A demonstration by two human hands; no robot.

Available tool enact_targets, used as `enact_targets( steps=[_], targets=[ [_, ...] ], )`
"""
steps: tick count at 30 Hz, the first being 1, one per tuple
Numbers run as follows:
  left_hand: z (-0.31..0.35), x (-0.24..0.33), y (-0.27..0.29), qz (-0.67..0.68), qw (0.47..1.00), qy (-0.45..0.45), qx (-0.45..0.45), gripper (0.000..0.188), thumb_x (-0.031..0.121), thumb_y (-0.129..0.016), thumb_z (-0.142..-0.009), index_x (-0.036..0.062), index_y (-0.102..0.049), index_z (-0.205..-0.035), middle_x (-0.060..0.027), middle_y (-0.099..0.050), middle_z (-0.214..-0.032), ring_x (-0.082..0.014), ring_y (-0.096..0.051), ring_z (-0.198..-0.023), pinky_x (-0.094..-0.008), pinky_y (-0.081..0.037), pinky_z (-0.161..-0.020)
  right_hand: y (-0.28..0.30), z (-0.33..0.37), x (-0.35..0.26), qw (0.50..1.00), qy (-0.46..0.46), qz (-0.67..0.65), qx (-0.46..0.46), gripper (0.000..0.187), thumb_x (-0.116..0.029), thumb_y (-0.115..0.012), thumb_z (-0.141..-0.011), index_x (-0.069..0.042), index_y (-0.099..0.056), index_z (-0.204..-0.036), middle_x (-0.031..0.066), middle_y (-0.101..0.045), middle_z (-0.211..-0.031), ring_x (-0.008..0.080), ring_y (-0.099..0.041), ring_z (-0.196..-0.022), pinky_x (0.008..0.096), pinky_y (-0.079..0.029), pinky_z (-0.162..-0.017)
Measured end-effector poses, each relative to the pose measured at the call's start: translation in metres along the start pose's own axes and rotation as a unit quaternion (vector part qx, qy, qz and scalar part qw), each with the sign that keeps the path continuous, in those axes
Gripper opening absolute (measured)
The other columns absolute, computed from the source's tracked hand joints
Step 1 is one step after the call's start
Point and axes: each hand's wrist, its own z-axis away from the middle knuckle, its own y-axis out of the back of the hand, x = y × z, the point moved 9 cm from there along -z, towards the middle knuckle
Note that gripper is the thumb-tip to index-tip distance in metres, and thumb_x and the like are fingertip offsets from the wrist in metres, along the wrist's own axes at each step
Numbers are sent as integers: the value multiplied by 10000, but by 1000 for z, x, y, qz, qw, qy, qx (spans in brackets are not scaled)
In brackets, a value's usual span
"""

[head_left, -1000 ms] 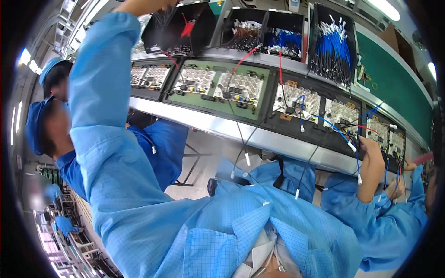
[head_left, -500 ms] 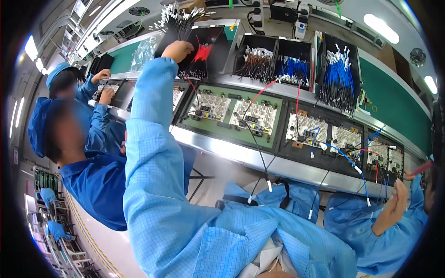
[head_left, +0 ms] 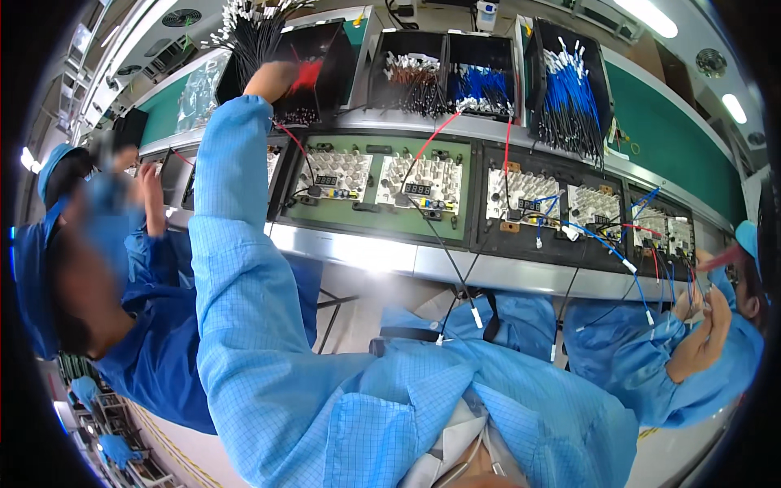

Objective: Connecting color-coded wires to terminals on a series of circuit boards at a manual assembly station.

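Note:
My left hand point(head_left: 272, 80) reaches far forward at the end of a blue checked sleeve. It is at a black bin point(head_left: 332, 80) of red wires point(head_left: 307, 75), its fingertips beside the red bunch. The fingers are blurred and partly hidden, so whether they grip a wire does not show. Just behind the hand, a thick bundle of black wires point(head_left: 254, 41) with white connectors rises. Below lie circuit boards point(head_left: 338, 175) with small displays, set in a green fixture tray point(head_left: 370, 224); red and black wires run from them. My right hand is out of view.
More black bins hold brown wires point(head_left: 413, 71) and blue wires point(head_left: 565, 81). Another dark tray point(head_left: 529, 240) carries wired boards on the right. Black wires with white plugs dangle over the metal front rail point(head_left: 382, 254). Co-workers sit close at both sides, a co-worker's hand point(head_left: 706, 337) at right.
The whole view has shifted, with the bench now higher and further left. My left hand has moved slightly closer to the red wires. The right co-worker's hands have come together.

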Motion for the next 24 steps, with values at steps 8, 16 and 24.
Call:
enact_targets(
  steps=[8, 16, 24],
  targets=[
    [-43, 133, 143, 315, 937, -21, 152, 159, 85, -560, -867, 15, -675, -953, -163, -667, -846, -269, -644, -743, -345, -510, -682, 17, -5, -2, 999, 34, 38, 15, 289, 34, -400, -917, 35, -627, -1095, 157, -639, -1104, 247, -619, -975, 297, -476, -739],
    [-110, 195, -66, -43, 970, -14, -240, 290, 275, -598, -826, 55, -693, -990, -135, -693, -839, -263, -682, -736, -389, -542, -662, 11, -19, -22, 997, 63, 7, 45, 283, 39, -404, -907, 56, -634, -1073, 149, -648, -1091, 238, -633, -922, 295, -466, -740],
    [-137, 170, -187, -73, 965, 8, -250, 473, 431, -582, -863, 17, -664, -1076, -205, -656, -1049, -359, -611, -1031, -440, -462, -900, 41, 9, -6, 996, 24, 78, 33, 285, 7, -412, -915, 49, -632, -1091, 116, -650, -1091, 202, -613, -926, 278, -434, -737]
  ],
)
